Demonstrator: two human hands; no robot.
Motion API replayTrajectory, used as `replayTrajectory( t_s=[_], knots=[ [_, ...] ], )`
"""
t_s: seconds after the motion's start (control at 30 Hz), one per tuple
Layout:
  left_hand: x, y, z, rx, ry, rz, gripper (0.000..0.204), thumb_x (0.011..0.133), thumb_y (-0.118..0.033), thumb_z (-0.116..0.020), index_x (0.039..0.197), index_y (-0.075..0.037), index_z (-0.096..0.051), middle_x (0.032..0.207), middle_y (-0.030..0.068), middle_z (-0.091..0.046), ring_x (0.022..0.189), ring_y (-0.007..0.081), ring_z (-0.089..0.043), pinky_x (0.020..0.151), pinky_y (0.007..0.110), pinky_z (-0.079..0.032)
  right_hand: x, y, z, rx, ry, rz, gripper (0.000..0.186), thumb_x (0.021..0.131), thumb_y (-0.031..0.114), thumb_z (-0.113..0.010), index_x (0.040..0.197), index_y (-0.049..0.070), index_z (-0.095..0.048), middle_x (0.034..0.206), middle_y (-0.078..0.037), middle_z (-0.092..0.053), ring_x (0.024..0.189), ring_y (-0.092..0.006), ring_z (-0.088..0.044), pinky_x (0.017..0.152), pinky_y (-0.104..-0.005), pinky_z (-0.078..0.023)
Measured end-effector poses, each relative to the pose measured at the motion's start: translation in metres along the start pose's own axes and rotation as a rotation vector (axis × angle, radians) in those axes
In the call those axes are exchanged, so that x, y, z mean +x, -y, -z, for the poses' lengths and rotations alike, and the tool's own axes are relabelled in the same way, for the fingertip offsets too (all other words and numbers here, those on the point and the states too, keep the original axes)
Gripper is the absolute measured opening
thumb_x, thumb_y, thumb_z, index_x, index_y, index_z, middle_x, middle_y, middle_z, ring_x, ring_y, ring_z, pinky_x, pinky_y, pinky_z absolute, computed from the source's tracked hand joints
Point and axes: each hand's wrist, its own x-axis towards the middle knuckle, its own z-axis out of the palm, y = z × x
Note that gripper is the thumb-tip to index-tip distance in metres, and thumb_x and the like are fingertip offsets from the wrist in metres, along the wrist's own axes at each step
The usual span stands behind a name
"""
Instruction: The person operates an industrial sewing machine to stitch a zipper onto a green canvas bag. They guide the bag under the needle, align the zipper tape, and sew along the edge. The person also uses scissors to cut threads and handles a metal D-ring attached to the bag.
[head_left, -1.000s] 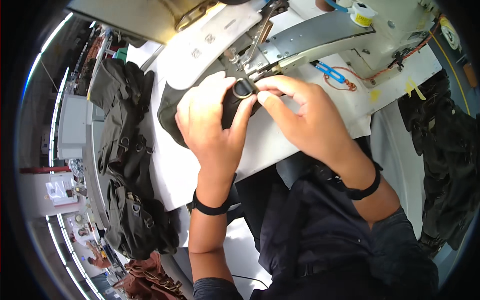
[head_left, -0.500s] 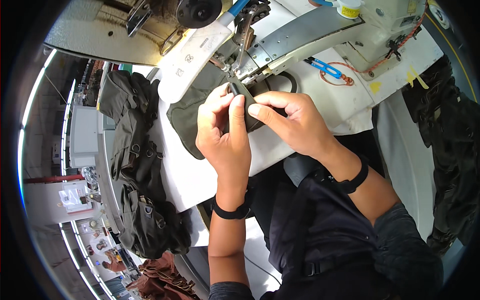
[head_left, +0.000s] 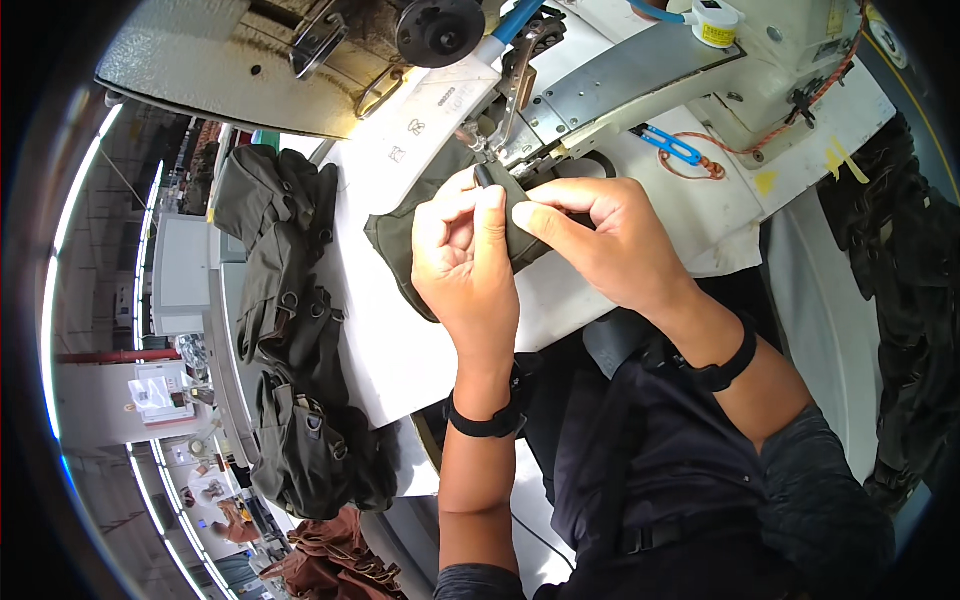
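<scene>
A dark olive fabric piece (head_left: 405,235) lies under the needle area of a sewing machine (head_left: 478,138). My left hand (head_left: 465,250) is closed on its near edge, thumb and fingers pinching. A small black piece, perhaps a strip's end (head_left: 483,176), shows between those fingertips; its kind is hard to make out. Just to the right, my right hand (head_left: 610,235) pinches the same fabric with thumb and forefinger. Both hands sit close to the machine's needle area, and part of the fabric is hidden beneath them.
Dark olive bags (head_left: 285,300) are heaped along the left. Blue thread snips (head_left: 668,145) on an orange cord lie right of the machine arm. A small white pot (head_left: 715,22) stands on the machine. Brown fabric (head_left: 335,560) lies lower left; dark fabric (head_left: 900,300) hangs right.
The whole view has shifted, so the scene sits a little farther right. Both hands keep hold of the fabric beside the machine, with only slight finger movement.
</scene>
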Motion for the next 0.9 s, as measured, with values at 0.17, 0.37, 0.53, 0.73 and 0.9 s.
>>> replayTrajectory(
  t_s=[0.17, 0.37, 0.53, 0.73, 0.9],
  knots=[
    [0.008, -0.002, 0.001, 0.000, 0.023, 0.015, 0.010, 0.101, 0.001, -0.069, 0.110, 0.002, -0.065, 0.114, 0.0104, -0.070, 0.103, 0.0114, -0.064, 0.094, 0.026, -0.051, 0.010, 0.001, 0.000, -0.035, 0.024, 0.004, 0.021, 0.096, 0.010, -0.064, 0.083, -0.007, -0.064, 0.066, 0.000, -0.054, 0.064, -0.0041, -0.041, 0.054, -0.0284, -0.035],
    [0.022, -0.001, 0.011, 0.131, 0.077, 0.041, 0.013, 0.102, 0.000, -0.067, 0.113, 0.006, -0.064, 0.121, 0.0164, -0.070, 0.106, 0.0149, -0.067, 0.094, 0.028, -0.054, 0.021, 0.004, -0.002, -0.085, 0.006, -0.015, 0.027, 0.094, 0.008, -0.059, 0.073, -0.004, -0.048, 0.060, -0.003, -0.040, 0.059, -0.0069, -0.033, 0.052, -0.0332, -0.029],
    [0.029, -0.009, 0.011, 0.219, 0.120, 0.061, 0.010, 0.101, -0.001, -0.067, 0.108, 0.006, -0.067, 0.122, 0.0166, -0.070, 0.108, 0.0162, -0.067, 0.097, 0.030, -0.054, 0.024, 0.014, -0.002, -0.191, -0.002, -0.072, 0.031, 0.090, 0.011, -0.059, 0.068, -0.003, -0.042, 0.057, -0.009, -0.034, 0.055, -0.0120, -0.029, 0.052, -0.0368, -0.028],
    [0.037, -0.019, 0.009, 0.399, 0.150, 0.035, 0.008, 0.103, -0.002, -0.067, 0.109, 0.003, -0.067, 0.100, 0.0063, -0.073, 0.092, 0.0079, -0.066, 0.084, 0.023, -0.051, 0.033, 0.032, 0.011, -0.446, 0.119, -0.104, 0.033, 0.097, 0.017, -0.067, 0.074, -0.004, -0.057, 0.062, 0.002, -0.050, 0.061, -0.0050, -0.041, 0.054, -0.0289, -0.035],
    [0.034, -0.020, 0.011, 0.537, 0.086, -0.093, 0.012, 0.099, -0.003, -0.069, 0.109, 0.004, -0.069, 0.103, 0.0109, -0.073, 0.094, 0.0185, -0.071, 0.085, 0.030, -0.054, 0.020, 0.001, 0.037, -0.277, 0.229, -0.036, 0.024, 0.091, 0.021, -0.073, 0.104, 0.001, -0.078, 0.086, -0.012, -0.076, 0.071, -0.0154, -0.061, 0.073, -0.0314, -0.052]
  ],
)
